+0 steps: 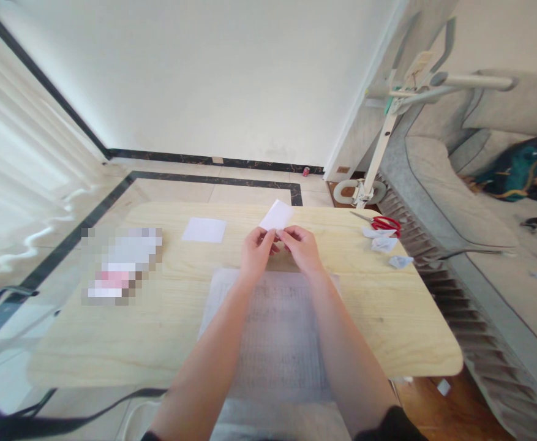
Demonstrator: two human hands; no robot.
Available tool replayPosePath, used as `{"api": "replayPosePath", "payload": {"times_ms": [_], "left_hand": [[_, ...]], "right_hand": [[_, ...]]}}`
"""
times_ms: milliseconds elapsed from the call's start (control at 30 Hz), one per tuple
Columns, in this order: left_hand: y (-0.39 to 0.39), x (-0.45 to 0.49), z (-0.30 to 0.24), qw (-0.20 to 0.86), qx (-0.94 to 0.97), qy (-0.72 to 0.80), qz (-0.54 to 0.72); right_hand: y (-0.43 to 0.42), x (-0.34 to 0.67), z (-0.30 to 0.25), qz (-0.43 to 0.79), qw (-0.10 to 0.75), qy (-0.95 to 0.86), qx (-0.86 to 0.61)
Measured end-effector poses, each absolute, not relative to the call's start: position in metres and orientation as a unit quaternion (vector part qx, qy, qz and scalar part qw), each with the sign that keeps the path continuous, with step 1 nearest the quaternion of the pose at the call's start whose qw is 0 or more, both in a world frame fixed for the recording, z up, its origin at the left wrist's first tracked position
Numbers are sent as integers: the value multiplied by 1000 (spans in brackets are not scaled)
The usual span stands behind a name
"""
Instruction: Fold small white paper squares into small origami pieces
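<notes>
Between my two hands is a small white piece of paper [277, 214], raised above the table and tilted. My left hand [258, 248] pinches its lower edge with thumb and fingers. Close beside it, my right hand [300, 245] pinches the same edge, the thumbs almost touching. Whether the paper is folded is hard to make out. Under my forearms lies a large printed sheet [281, 337] with rows of dark text, too blurred to read. Another white paper sheet [204, 230] rests flat on the table to the left of my hands.
On the pale wooden table [364, 324], red-handled scissors [385, 224] lie at the far right beside several folded paper pieces [384, 244]. A pixelated object [125, 263] sits at the left. Beyond the table are a white wall, a grey sofa [461, 184] and an exercise machine [378, 147].
</notes>
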State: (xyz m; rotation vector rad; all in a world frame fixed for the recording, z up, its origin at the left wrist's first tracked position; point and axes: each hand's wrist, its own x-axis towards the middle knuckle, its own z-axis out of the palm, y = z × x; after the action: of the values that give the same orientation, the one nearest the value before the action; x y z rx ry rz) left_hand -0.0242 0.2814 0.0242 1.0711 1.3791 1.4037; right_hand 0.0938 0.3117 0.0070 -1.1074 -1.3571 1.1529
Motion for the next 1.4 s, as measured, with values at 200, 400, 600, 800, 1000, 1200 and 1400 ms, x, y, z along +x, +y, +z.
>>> {"api": "replayPosePath", "payload": {"times_ms": [200, 400, 600, 800, 1000, 1200, 1400], "left_hand": [[280, -24, 27, 437, 436, 558, 555], [280, -25, 26, 427, 437, 562, 557], [280, -24, 26, 435, 428, 564, 556], [280, -23, 28, 440, 445, 557, 546], [279, -22, 29, 414, 453, 565, 551], [277, -23, 32, 420, 461, 568, 538], [277, -22, 31, 440, 465, 560, 526]], "right_hand": [[312, 94, 7, 463, 501, -565, -463], [313, 92, 4, 467, 518, -552, -458], [313, 93, 7, 482, 520, -534, -460], [313, 93, 6, 473, 516, -544, -463], [313, 93, 5, 465, 520, -546, -465], [312, 93, 8, 500, 524, -521, -452], [312, 93, 7, 491, 530, -524, -451]]}}
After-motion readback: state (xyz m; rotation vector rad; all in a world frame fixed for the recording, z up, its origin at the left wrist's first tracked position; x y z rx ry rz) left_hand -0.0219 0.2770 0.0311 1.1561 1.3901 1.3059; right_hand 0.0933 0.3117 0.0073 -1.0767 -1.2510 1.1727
